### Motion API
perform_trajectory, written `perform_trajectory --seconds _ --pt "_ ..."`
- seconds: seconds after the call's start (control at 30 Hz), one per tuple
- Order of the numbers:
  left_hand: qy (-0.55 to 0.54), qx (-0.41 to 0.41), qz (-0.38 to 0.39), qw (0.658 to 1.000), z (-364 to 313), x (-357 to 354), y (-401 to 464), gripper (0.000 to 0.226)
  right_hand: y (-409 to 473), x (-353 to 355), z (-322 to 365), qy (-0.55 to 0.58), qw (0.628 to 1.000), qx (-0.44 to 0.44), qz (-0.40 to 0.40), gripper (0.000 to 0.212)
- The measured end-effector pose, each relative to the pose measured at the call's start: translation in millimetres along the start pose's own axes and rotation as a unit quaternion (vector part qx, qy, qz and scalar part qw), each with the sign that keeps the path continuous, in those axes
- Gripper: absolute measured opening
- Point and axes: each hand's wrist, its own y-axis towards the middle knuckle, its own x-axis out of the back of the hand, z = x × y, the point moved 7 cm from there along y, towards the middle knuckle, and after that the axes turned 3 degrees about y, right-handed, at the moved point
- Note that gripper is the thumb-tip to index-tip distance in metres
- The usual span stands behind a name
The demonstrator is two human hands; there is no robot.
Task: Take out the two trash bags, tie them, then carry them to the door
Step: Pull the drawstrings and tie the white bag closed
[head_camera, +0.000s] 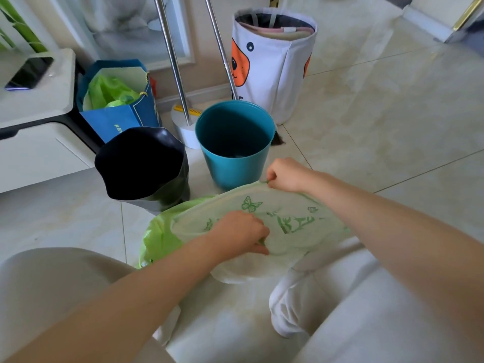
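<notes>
Head view: a pale green trash bag (262,229) printed with butterflies is held low over the floor between the knees, its rim pinched at the far edge by the right hand (284,175) and at the near edge by the left hand (241,233). Thin film could be torn by uneven pulling, or contents spilled. Just beyond, a black-lined bin (144,163) and an unlined teal bucket (234,142) are crowded by 2 metal poles (172,61) and a fabric hamper (272,61).

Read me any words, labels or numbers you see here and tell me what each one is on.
Blue paper bag: small yellow print on its front, too small and blurred to read.
White fabric basket: dark marks low down behind the pole, mostly hidden, unreadable.
Green trash bag: butterfly and plant drawings only, no words.
Nothing else carries text.
</notes>
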Motion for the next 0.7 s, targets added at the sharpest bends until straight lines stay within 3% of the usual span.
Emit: perform_trajectory --seconds 0.17,0.37,0.5,0.67,0.7 --pt "-0.063 0.057 -0.056 0.995 28 40 -14 0.021 -15 31 3 0.017 0.998 0.008 -0.068 0.015" --pt "-0.161 0.132 -0.217 0.954 43 84 -37 0.016 -41 69 17 0.078 0.987 0.035 -0.135 0.014" --pt "-0.289 0.171 -0.285 0.898 48 107 -51 0.008 -63 96 29 0.147 0.968 0.047 -0.196 0.015" --pt "-0.416 0.179 -0.46 0.764 43 148 -81 0.007 -100 123 53 0.329 0.895 0.131 -0.269 0.012" --pt "-0.426 0.184 -0.47 0.751 46 150 -83 0.007 -106 126 55 0.34 0.884 0.14 -0.29 0.012"
